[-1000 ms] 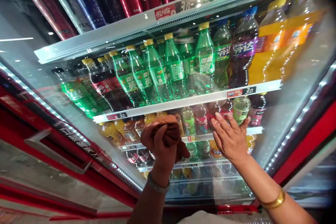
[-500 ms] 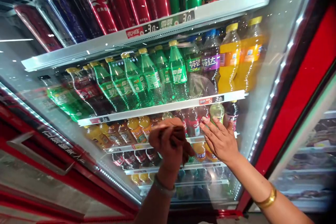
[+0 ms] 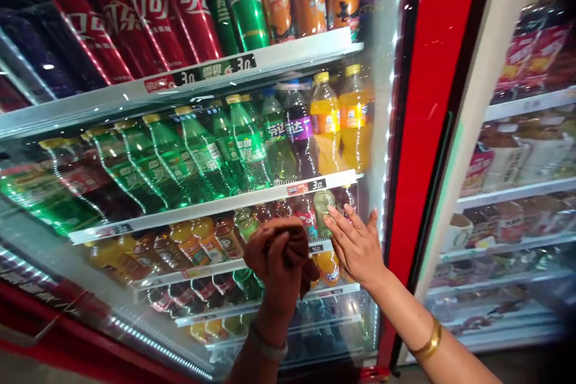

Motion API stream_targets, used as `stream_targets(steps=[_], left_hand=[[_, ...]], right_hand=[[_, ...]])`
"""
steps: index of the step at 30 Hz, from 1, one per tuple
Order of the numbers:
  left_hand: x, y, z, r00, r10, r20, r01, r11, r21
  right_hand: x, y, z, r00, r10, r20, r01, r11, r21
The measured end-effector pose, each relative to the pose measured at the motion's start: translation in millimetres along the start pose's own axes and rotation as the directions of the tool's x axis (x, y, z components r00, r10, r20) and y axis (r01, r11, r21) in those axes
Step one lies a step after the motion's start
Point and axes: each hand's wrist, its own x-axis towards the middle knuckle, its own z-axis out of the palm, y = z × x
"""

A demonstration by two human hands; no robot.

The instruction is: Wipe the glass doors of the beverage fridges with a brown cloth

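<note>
My left hand (image 3: 279,276), in shade and with a grey band at the wrist, is closed around a bunched brown cloth (image 3: 288,243). It is held up at the glass door (image 3: 380,114) of a drinks fridge; whether the cloth touches the glass I cannot tell. To its right my right hand (image 3: 357,249), with a gold bangle on the wrist, lies flat against the glass, fingers spread and nothing in them. Behind the glass stand green soda bottles (image 3: 198,147), orange soda bottles (image 3: 324,111) and red cola cans (image 3: 148,18).
White shelf edges (image 3: 216,207) with price tags cross the fridge behind the glass. A red frame (image 3: 427,72) runs down its right side. Beyond that, a second cabinet holds packets and cups on shelves (image 3: 513,186). A door handle (image 3: 40,333) shows at lower left.
The view has swung right, so more of the neighbouring cabinet shows. My left hand still grips the cloth, and my right hand stays spread at the glass, closer to the red frame.
</note>
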Motion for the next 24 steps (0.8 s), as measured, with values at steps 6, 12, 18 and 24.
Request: stream_targets(steps=[6,12,18,24], left_hand=[[-11.6,19.8,13.1,0.952,0.222,0.21,-0.207,0.974,-0.093],[22.6,26.4,37.3,0.964,0.263,0.048,-0.252,0.954,-0.161],[-18.7,41.0,43.7,0.957,0.261,0.126,-0.207,0.921,-0.331],[3.4,57.9,61.7,0.955,0.254,0.157,-0.174,0.9,-0.399]], right_hand=[[0.4,5.1,-7.4,1.0,0.028,0.008,-0.028,0.999,0.022],[2.5,15.5,-12.5,1.0,0.027,-0.004,-0.028,0.993,-0.116],[-13.1,20.9,-21.5,0.997,0.019,0.081,0.001,0.972,-0.235],[8.4,32.9,-40.4,0.993,0.11,0.029,-0.093,0.931,-0.353]])
